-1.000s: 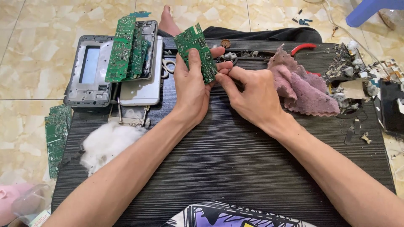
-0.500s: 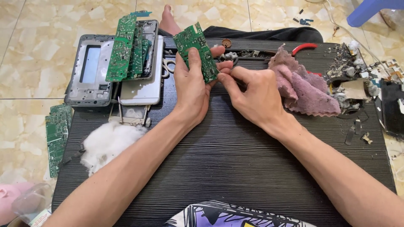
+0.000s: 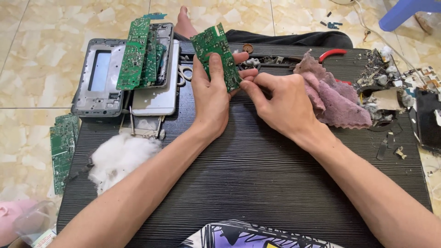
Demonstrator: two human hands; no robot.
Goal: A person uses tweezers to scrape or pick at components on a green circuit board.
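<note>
Green circuit board (image 3: 216, 53) in hand; black ribbed board (image 3: 257, 170); mauve cloth (image 3: 333, 94); white cotton wad (image 3: 120, 158); grey phone frame (image 3: 98, 78); red-handled pliers (image 3: 331, 53); beige marbled floor tiles (image 3: 36, 55).

Bare forearms, no sleeves (purple-and-white printed garment below).

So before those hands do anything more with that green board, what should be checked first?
1. Left hand grips the green circuit board firmly: ok.
2. Right hand fingertips meet the board's lower edge: ok.
3. What the right fingertips pinch: cannot tell.
4. Board held above the black ribbed tabletop, free of clutter: ok.
5. Pink cloth clear of the right hand: not ok, it lies against it.
6. White cotton wad out of the way: ok.
</note>
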